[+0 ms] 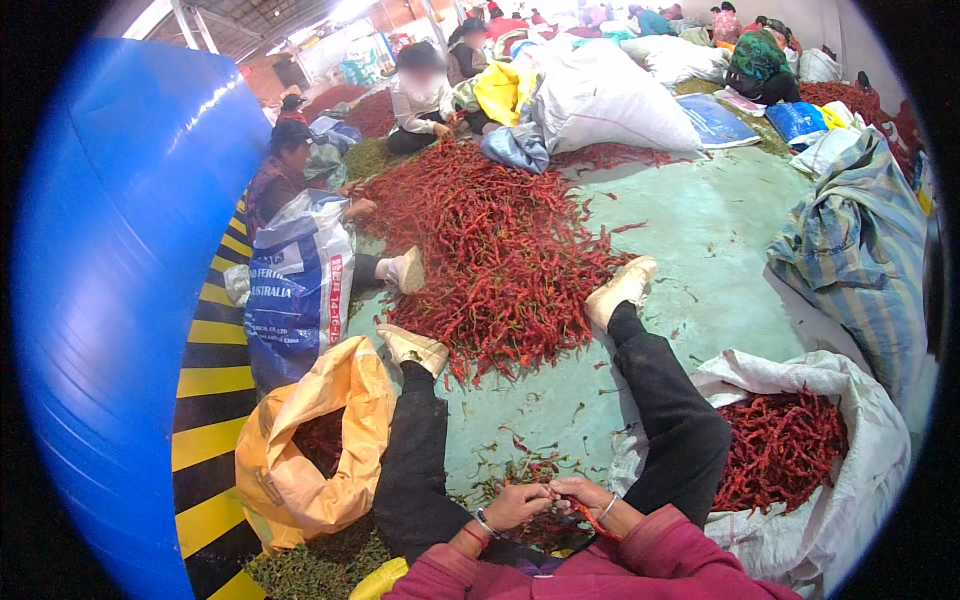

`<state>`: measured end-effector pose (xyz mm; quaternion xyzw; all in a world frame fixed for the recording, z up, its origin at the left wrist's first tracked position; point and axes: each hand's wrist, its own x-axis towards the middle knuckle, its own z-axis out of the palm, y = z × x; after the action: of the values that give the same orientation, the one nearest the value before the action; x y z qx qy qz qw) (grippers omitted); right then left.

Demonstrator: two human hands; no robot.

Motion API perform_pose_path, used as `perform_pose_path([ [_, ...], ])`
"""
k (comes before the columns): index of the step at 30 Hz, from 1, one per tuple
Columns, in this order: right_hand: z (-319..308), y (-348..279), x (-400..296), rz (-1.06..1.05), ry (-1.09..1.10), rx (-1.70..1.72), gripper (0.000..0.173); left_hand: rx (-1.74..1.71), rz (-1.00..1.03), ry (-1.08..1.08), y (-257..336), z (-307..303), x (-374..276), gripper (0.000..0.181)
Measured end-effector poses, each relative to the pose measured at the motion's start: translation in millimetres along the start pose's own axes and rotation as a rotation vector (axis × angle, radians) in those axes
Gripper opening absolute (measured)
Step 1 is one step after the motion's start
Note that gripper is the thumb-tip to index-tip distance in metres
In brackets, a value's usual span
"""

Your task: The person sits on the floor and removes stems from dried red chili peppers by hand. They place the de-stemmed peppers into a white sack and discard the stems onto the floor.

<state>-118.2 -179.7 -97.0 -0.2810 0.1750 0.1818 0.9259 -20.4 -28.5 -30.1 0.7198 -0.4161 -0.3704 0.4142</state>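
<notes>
My left hand (pixel 516 507) and my right hand (pixel 585 495) meet low in the view, over my lap. Between their fingertips is a red chili pepper (pixel 579 510), and more red chili shows under my right palm. The left thumb and forefinger pinch at the pepper's end; the stem is too small to make out. Beneath my hands lies a litter of green stems and red bits (pixel 525 472). Past my spread feet a large heap of red chili peppers (pixel 495 262) covers the floor.
An orange sack (pixel 360 420) holding chilies stands left of my leg, a white woven sack (pixel 874 450) of chilies at right. Stems (pixel 319 566) are piled at lower left. A blue curved surface (pixel 135 285) rises at left. Co-workers (pixel 281 176) sit around the heap. Filled sacks (pixel 615 97) stand behind.
</notes>
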Motion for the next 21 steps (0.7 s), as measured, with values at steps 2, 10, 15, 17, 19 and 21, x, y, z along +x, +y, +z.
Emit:
perform_pose_path([
  [2, 15, -9, -7, -0.076, 0.019, -0.114, 0.017, -0.144, -0.224, -0.084, -5, -11, -2, 0.016],
  [10, 3, -33, -28, -0.269, 0.093, -0.182, 0.020, 0.963, -0.301, 0.323, -88, -62, 23, 0.022],
  [15, 20, -45, -32, -0.218, 0.057, -0.147, 0.026, 0.823, 0.082, 0.478, -113, -30, 54, 0.025],
  [17, 17, -44, -29, -0.238, 0.087, -0.162, 0.025, 0.782, 0.038, 0.429, -120, -23, 69, 0.024],
  [19, 18, -39, -24, -0.250, 0.114, -0.202, 0.023, 0.767, 0.000, 0.432, -148, -22, 74, 0.019],
  [21, 11, -29, -16, -0.265, 0.160, -0.259, 0.021, 0.719, -0.072, 0.433, -161, -22, 76, 0.016],
])
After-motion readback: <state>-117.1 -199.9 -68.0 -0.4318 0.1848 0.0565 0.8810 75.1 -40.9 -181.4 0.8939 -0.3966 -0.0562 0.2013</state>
